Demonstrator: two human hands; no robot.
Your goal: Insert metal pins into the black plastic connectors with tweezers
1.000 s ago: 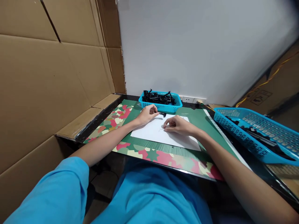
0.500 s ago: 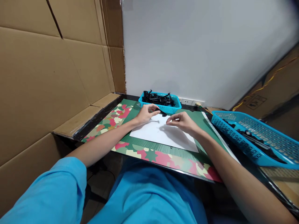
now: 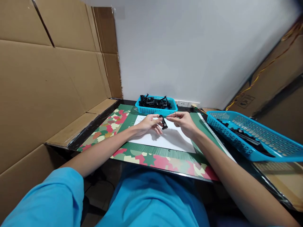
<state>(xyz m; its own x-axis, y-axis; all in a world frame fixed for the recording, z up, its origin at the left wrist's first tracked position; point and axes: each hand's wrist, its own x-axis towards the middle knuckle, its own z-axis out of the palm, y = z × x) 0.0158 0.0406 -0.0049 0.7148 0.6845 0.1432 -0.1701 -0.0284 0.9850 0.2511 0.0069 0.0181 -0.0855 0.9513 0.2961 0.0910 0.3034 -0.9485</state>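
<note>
A small black plastic part (image 3: 163, 122) is pinched between the thumb and fingers of my left hand (image 3: 149, 124), tilted above a white paper sheet (image 3: 170, 140). Just right of the part, my right hand (image 3: 183, 122) has its thumb and forefinger pressed together; a thin thing seems to stick up from the pinch, too small to make out. Behind my hands stands a blue basket (image 3: 156, 111) heaped with black plastic parts (image 3: 153, 102).
At the right, a larger blue basket (image 3: 267, 134) holds more black parts (image 3: 246, 138). Under the paper lies a green mat (image 3: 127, 121) with a camouflage-pattern border. Cardboard (image 3: 47, 94) walls the left side, and a white wall (image 3: 184, 53) rises behind.
The black part has turned and now hangs lower from my left hand. Both hands are nearer each other. The view has shifted slightly to the right.
</note>
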